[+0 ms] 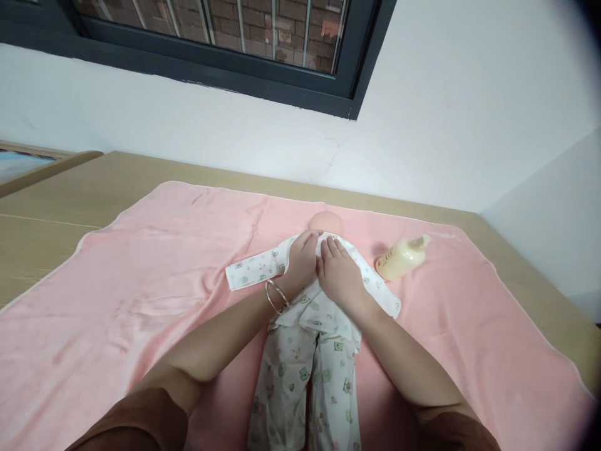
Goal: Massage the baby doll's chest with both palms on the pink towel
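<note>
A baby doll lies on its back on a pink blanket (154, 250), its bare rounded head (325, 221) at the far end. It wears a white baby shirt (258, 270) with small green prints and matching pants (286, 376). My left hand (303, 258), below a bangle, is closed on the shirt near the collar, its fingers bent inward. Beside it, my right hand (342, 274) grips the front of the shirt at the upper chest, fingers close together. The fingertips and the cloth under them are partly hidden. Both sleeves lie spread out sideways.
A pale yellow pump bottle (401, 258) lies tilted on the blanket, right of the doll. The blanket covers much of a wooden surface (136, 169). Behind it rise a white wall (263, 138) and a dark-framed window (282, 81).
</note>
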`<state>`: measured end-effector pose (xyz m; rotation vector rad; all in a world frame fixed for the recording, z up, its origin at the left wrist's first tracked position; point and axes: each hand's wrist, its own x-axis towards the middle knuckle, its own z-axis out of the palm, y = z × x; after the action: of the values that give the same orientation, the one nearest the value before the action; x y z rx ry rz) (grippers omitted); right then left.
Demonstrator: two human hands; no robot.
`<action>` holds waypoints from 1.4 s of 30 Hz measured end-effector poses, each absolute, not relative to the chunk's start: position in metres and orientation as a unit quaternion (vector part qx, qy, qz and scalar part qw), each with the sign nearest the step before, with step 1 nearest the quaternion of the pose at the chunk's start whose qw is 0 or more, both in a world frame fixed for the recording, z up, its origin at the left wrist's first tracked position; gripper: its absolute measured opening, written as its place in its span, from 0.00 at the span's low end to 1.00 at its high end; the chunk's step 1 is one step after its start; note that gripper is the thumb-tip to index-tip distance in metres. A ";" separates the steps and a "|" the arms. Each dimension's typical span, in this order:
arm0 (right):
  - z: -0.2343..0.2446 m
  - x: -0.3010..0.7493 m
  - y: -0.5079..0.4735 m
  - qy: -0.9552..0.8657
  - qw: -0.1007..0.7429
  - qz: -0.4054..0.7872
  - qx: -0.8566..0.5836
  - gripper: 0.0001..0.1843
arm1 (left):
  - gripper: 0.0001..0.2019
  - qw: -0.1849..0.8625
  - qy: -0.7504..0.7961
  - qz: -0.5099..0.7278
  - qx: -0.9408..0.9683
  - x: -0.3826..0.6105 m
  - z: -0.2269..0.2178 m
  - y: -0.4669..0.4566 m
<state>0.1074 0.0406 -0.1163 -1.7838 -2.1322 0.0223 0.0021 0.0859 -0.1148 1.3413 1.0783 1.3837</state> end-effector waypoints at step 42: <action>-0.121 0.136 0.038 -0.751 0.160 -0.015 -0.640 0.34 | 0.18 0.259 0.434 0.481 0.717 -0.014 -0.145 0.078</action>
<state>0.1355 0.0382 -0.1209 -1.8294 -2.1472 -0.0439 -0.0140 0.0781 -0.1451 1.9426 1.1769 1.3032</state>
